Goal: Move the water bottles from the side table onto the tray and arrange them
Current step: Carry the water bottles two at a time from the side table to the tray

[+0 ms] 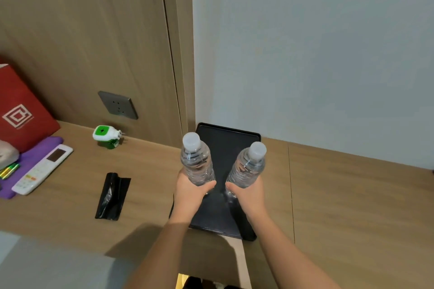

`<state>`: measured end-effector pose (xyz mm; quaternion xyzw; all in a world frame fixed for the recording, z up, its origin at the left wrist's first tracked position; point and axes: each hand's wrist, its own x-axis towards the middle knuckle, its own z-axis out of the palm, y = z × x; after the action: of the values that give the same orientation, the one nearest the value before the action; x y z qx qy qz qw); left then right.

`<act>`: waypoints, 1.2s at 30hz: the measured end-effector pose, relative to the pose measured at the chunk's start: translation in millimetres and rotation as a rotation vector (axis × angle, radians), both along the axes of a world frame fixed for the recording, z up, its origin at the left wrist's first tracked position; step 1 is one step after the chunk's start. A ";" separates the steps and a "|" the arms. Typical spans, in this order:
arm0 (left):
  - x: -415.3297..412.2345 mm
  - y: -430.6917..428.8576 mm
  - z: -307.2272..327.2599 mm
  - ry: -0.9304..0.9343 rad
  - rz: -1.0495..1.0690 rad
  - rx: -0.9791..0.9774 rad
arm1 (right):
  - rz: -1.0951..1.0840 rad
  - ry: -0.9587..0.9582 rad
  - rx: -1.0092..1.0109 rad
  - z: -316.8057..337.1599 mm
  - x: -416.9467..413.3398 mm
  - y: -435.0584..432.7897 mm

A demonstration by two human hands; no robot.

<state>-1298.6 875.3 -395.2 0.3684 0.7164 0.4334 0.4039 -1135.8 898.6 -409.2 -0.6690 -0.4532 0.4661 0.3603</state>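
In the middle of the frame the left hand [191,192] is curled around the lower part of the left water bottle [196,159], and the right hand [247,195] grips the right water bottle [248,166] the same way. Both bottles stand nearly upright, slightly apart, over the black tray [229,141] by the wall [305,54]; whether they touch it I cannot tell.

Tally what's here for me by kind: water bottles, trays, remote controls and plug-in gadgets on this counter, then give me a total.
Water bottles: 2, one in the left hand, one in the right hand
Black tray: 1
White remote control: 1
Green and white plug-in gadget: 1
Total: 5
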 end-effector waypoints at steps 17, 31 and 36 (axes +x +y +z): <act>-26.6 4.5 -52.3 0.087 -0.158 -0.133 | 0.001 -0.115 -0.052 -30.4 -22.9 1.7; -49.7 -2.5 -51.3 0.236 -0.369 -0.111 | 0.068 -0.232 -0.091 -47.2 -19.4 -13.1; -49.1 3.2 -49.2 0.423 -0.413 -0.175 | 0.040 -0.374 -0.123 -42.9 -12.7 -20.9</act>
<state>-1347.7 878.5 -444.5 0.5522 0.7291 0.1924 0.3555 -1148.5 877.7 -452.1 -0.7555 -0.4960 0.3677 0.2191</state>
